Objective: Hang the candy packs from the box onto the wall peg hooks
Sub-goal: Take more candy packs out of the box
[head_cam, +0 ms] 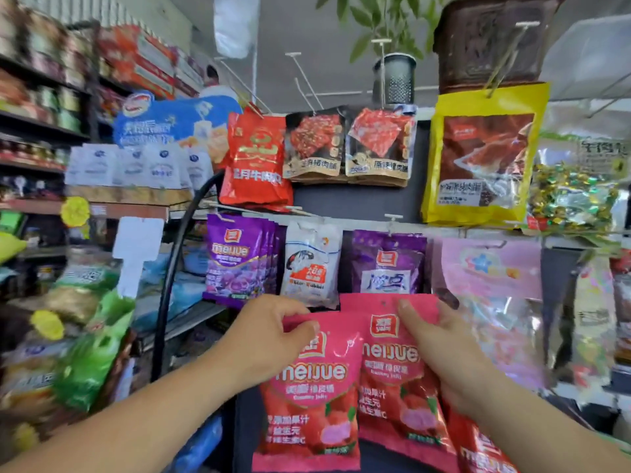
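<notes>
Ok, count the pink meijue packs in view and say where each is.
3. Front pack, pinched by the left hand; rear pack, gripped by the right hand; third pack, below the right wrist. Others may be hidden behind.

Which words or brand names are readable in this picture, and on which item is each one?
"meijue": front pink candy pack, in left hand
"meijue": rear pink candy pack, in right hand
"meijue": purple hanging pack
All other print: too blurred or small.
</notes>
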